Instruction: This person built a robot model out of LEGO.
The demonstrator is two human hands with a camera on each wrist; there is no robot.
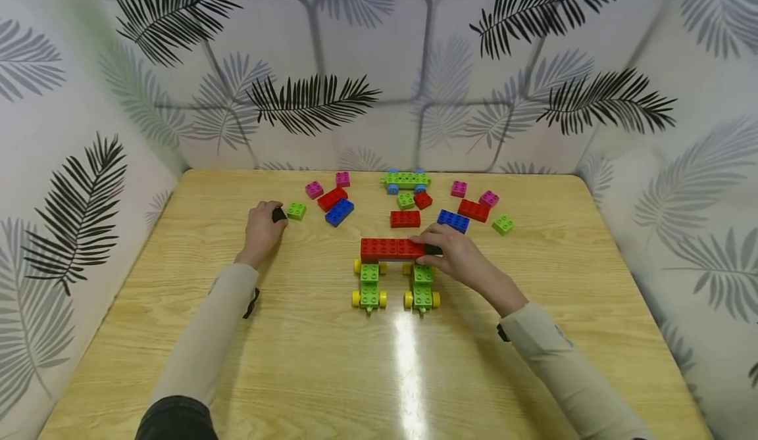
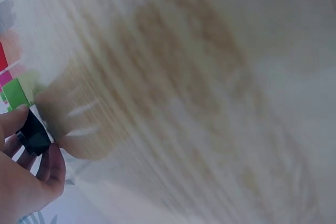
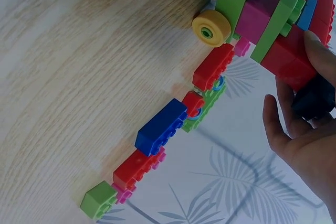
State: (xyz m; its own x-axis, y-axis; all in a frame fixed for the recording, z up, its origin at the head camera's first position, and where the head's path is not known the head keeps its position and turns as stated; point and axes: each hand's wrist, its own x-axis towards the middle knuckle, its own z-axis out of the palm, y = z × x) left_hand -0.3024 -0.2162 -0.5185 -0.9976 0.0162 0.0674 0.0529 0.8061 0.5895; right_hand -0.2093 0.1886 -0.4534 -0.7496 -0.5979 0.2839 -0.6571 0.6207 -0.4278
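Note:
My right hand (image 1: 458, 256) grips the right end of a red brick row (image 1: 385, 249) with thumb and fingers. The row spans the tops of two green cars (image 1: 369, 282) with yellow wheels (image 3: 211, 28). Seen from the right wrist, purple bricks (image 3: 257, 14) and a blue piece (image 3: 307, 13) are in the build. My left hand (image 1: 263, 233) rests at the left, thumb and fingers apart, beside a loose lime green brick (image 1: 296, 211). A small black piece (image 2: 34, 134) sits between its thumb and fingers; a similar black piece (image 3: 314, 97) is at the right hand.
Behind the build lie a red brick (image 1: 405, 219), blue bricks (image 1: 339, 212) and pink bricks (image 1: 314, 190). A green base with blue wheels (image 1: 405, 180) stands at the table's back edge. Another lime brick (image 1: 503, 224) lies at the right. Patterned walls (image 1: 379, 65) rise behind the table.

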